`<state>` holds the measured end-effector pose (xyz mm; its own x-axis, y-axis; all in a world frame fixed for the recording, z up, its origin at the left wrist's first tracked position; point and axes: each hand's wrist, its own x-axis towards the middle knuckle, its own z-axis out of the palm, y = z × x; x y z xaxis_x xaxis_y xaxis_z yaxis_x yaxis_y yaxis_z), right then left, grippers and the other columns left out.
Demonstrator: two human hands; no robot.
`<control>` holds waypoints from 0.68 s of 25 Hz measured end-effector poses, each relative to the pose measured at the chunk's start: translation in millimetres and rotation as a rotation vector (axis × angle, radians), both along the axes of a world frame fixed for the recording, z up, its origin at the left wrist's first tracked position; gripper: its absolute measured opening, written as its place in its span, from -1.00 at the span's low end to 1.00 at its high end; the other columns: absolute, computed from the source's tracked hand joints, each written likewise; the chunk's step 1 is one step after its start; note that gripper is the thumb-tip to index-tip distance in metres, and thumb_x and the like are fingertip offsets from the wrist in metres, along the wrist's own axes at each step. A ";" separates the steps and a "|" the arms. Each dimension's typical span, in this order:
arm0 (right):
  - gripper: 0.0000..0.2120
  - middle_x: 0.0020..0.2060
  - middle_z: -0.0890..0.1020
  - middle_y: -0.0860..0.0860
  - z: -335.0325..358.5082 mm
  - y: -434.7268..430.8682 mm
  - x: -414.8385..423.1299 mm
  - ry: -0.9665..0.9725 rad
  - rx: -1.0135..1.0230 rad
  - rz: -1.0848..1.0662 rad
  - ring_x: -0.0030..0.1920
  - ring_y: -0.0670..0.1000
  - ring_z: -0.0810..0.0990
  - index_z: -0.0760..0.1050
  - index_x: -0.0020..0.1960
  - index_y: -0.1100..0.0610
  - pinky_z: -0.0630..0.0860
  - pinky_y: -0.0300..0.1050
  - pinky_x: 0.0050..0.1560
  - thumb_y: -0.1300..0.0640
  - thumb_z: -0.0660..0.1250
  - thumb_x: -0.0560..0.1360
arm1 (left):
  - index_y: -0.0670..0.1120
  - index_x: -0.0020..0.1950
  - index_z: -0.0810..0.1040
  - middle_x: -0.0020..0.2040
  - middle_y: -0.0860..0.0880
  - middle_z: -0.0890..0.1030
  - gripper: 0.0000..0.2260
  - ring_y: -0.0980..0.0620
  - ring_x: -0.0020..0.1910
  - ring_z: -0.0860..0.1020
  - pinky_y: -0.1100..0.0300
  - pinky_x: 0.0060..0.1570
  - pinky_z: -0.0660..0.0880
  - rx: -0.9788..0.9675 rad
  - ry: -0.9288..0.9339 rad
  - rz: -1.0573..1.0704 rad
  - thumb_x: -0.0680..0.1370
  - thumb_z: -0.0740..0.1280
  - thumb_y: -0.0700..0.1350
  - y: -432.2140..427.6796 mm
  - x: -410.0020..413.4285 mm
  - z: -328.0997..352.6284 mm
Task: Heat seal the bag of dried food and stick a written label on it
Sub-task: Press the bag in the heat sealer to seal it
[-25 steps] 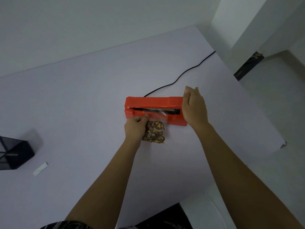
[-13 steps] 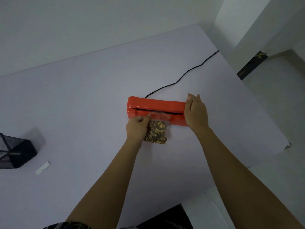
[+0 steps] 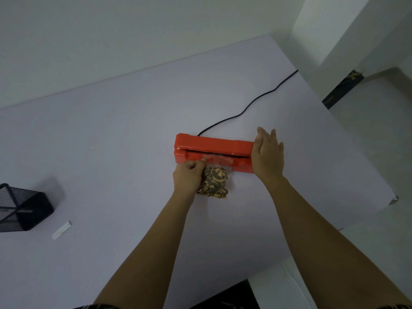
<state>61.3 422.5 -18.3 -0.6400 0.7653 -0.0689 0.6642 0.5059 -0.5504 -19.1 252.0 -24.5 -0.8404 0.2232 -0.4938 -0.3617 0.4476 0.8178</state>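
A red heat sealer (image 3: 211,144) lies across the middle of the pale table (image 3: 111,134), its lid lowered to a narrow slot. A clear bag of dried food (image 3: 215,180) lies in front of it, with its open top edge reaching into the slot. My left hand (image 3: 188,176) pinches the bag's upper left corner. My right hand (image 3: 267,155) lies flat, fingers extended, over the sealer's right end. A small white label strip (image 3: 61,230) lies on the table at the lower left.
A black power cord (image 3: 247,105) runs from the sealer's back toward the table's far right edge. A black mesh holder (image 3: 21,211) stands at the left edge. The table ends close on the right and at the bottom right, with floor beyond.
The sealer's lid has come down from wide open to nearly closed over the bag's top. My right hand has settled flat on the sealer's right end. My left hand still holds the bag.
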 end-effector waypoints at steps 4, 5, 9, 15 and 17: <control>-0.57 0.47 0.27 0.06 -1.4 -0.1 0.0 0.002 0.004 0.003 0.52 0.06 0.01 0.20 0.46 0.16 -0.11 0.09 0.51 0.11 -0.12 0.64 | -0.14 -0.35 0.48 -0.35 -0.10 0.52 -0.70 -0.04 -0.30 0.50 0.02 -0.15 0.55 0.001 -0.004 -0.006 0.51 0.34 -0.01 -0.5 -0.3 -0.9; -0.57 0.46 0.27 0.07 -1.7 -0.5 0.0 0.004 0.005 0.003 0.52 0.06 0.02 0.20 0.46 0.16 -0.11 0.09 0.51 0.11 -0.12 0.64 | -0.15 -0.34 0.49 -0.34 -0.10 0.52 -0.71 -0.04 -0.29 0.51 0.01 -0.14 0.56 -0.001 -0.007 -0.007 0.51 0.34 0.00 -0.8 -0.6 -1.2; -0.58 0.46 0.29 0.08 -2.1 -0.5 0.7 0.022 0.009 -0.003 0.52 0.07 0.03 0.22 0.45 0.17 -0.10 0.08 0.50 0.12 -0.11 0.64 | -0.17 -0.31 0.53 -0.32 -0.12 0.54 -0.72 -0.04 -0.29 0.51 -0.05 -0.10 0.57 -0.009 -0.010 -0.011 0.51 0.33 -0.01 -0.8 0.1 -2.0; -0.58 0.46 0.28 0.08 -2.0 0.1 1.3 0.022 0.010 0.002 0.52 0.07 0.04 0.21 0.45 0.17 -0.10 0.07 0.50 0.12 -0.10 0.64 | -0.16 -0.31 0.52 -0.33 -0.11 0.53 -0.73 -0.03 -0.29 0.51 -0.05 -0.09 0.57 -0.008 0.008 -0.009 0.51 0.33 -0.02 -0.6 0.8 -1.2; -0.58 0.46 0.28 0.08 -1.8 0.2 1.4 0.029 0.007 0.002 0.52 0.06 0.04 0.22 0.45 0.17 -0.10 0.07 0.50 0.12 -0.10 0.64 | -0.16 -0.30 0.52 -0.32 -0.11 0.54 -0.73 -0.04 -0.28 0.51 -0.04 -0.08 0.57 -0.005 0.005 -0.007 0.51 0.33 -0.02 -0.7 1.2 -1.4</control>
<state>62.6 422.6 -20.1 -0.6428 0.7647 -0.0450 0.6470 0.5106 -0.5663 -17.9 251.2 -25.9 -0.8412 0.2260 -0.4911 -0.3549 0.4544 0.8170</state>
